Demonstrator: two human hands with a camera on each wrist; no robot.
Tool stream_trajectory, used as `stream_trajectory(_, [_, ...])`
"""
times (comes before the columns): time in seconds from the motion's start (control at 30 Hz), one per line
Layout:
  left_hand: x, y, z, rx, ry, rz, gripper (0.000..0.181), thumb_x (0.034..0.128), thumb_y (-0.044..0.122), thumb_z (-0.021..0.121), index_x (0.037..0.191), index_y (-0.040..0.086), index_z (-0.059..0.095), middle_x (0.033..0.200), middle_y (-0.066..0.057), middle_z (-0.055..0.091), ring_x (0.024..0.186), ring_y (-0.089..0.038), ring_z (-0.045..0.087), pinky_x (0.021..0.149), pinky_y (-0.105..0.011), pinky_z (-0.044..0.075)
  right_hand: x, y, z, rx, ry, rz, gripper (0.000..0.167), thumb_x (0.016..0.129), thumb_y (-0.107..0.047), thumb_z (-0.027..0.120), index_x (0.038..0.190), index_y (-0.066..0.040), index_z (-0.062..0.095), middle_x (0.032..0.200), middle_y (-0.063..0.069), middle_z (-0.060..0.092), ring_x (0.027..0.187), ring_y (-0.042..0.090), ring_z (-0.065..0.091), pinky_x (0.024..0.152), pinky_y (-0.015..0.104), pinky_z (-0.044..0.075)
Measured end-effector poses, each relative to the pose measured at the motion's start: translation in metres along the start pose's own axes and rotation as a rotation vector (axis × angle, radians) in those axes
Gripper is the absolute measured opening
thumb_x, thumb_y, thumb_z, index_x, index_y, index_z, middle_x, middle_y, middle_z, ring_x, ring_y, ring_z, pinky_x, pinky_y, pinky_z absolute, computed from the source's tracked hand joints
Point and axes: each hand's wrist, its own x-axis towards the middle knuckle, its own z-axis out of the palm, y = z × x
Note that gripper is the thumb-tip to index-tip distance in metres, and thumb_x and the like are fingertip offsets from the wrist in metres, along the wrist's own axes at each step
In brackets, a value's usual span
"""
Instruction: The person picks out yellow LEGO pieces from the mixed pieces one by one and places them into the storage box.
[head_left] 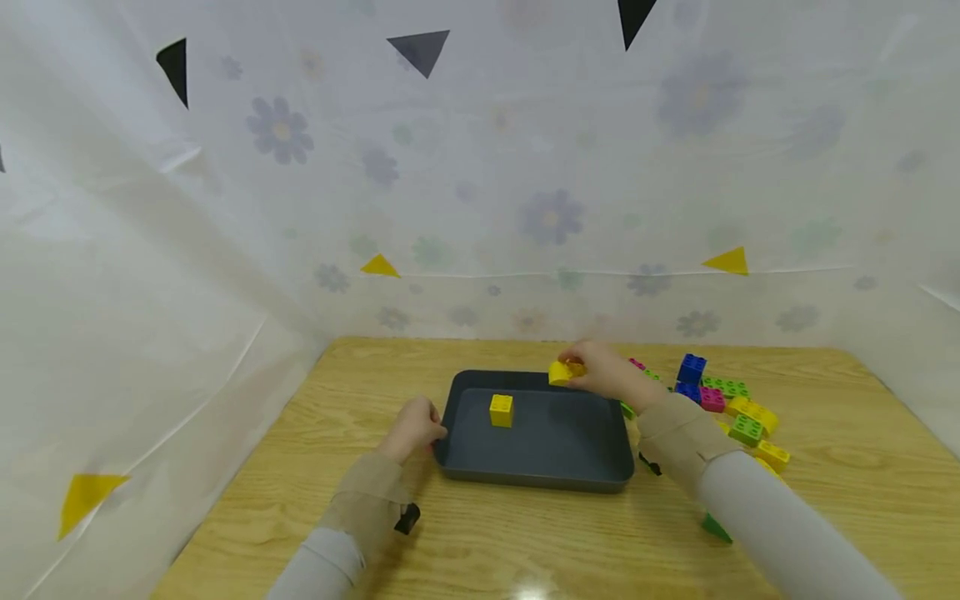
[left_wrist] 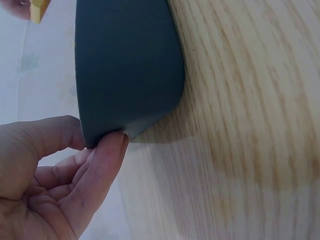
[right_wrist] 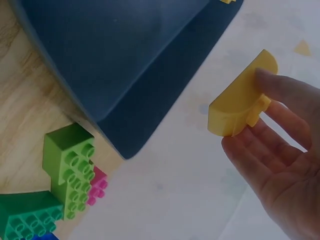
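A dark grey tray (head_left: 540, 479) lies on the wooden table, with one yellow block (head_left: 502, 411) standing in its left part. My left hand (head_left: 414, 427) pinches the tray's left rim between thumb and fingers, and the left wrist view shows this hand (left_wrist: 65, 175) on the corner of the tray (left_wrist: 130, 60). Over the tray's back right part, my right hand (head_left: 603, 371) holds up a yellow curved block (head_left: 559, 373). In the right wrist view the thumb and fingers of that hand (right_wrist: 285, 135) pinch the rounded yellow block (right_wrist: 242, 97), clear of the tray (right_wrist: 125, 65).
Right of the tray lies a loose pile of blocks: blue (head_left: 692, 367), pink (head_left: 712, 399), light green (head_left: 746, 430) and yellow (head_left: 772, 455). A dark green piece (head_left: 716, 528) sits nearer the front, by the right sleeve. A patterned sheet (head_left: 480, 208) hangs behind the table.
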Motion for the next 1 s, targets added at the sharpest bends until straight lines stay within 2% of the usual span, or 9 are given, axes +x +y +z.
stream_trajectory(0.3, [-0.002,0.0,-0.002,0.005,0.004,-0.008,0.042,0.0766,-0.007,0.063,0.048,0.011,0.037,0.043,0.0,0.037,0.044,-0.024,0.057,0.048,-0.029,0.049,0.022,-0.009,0.022,-0.112,-0.081,0.014,0.035,0.079,-0.007,0.07,0.11,0.005,0.06,0.106,0.018,0.061,0.097,0.031,0.057,0.086,0.041,0.047])
stream_trajectory(0.5, [-0.003,-0.001,-0.004,0.009,0.009,0.004,0.045,0.0769,-0.007,0.063,0.047,0.012,0.034,0.04,0.002,0.033,0.042,-0.023,0.056,0.047,-0.029,0.049,0.03,-0.02,0.035,-0.103,-0.139,0.016,0.03,0.078,-0.005,0.07,0.106,0.004,0.062,0.101,0.015,0.062,0.09,0.027,0.058,0.081,0.038,0.049])
stream_trajectory(0.77, [-0.002,-0.003,-0.003,-0.002,-0.001,0.006,0.046,0.0778,-0.007,0.062,0.047,0.012,0.034,0.04,0.001,0.032,0.037,-0.015,0.05,0.047,-0.028,0.048,0.037,-0.022,0.05,-0.087,-0.189,0.076,0.024,0.077,-0.002,0.07,0.101,0.001,0.064,0.096,0.012,0.062,0.084,0.023,0.057,0.075,0.035,0.049])
stream_trajectory(1.0, [-0.002,-0.004,-0.002,0.004,0.002,0.011,0.046,0.0773,-0.007,0.062,0.047,0.012,0.034,0.04,0.002,0.032,0.037,-0.016,0.05,0.047,-0.028,0.048,0.037,-0.019,0.055,-0.104,-0.238,0.133,0.028,0.078,-0.004,0.071,0.104,0.001,0.063,0.101,0.014,0.061,0.091,0.027,0.058,0.08,0.038,0.048])
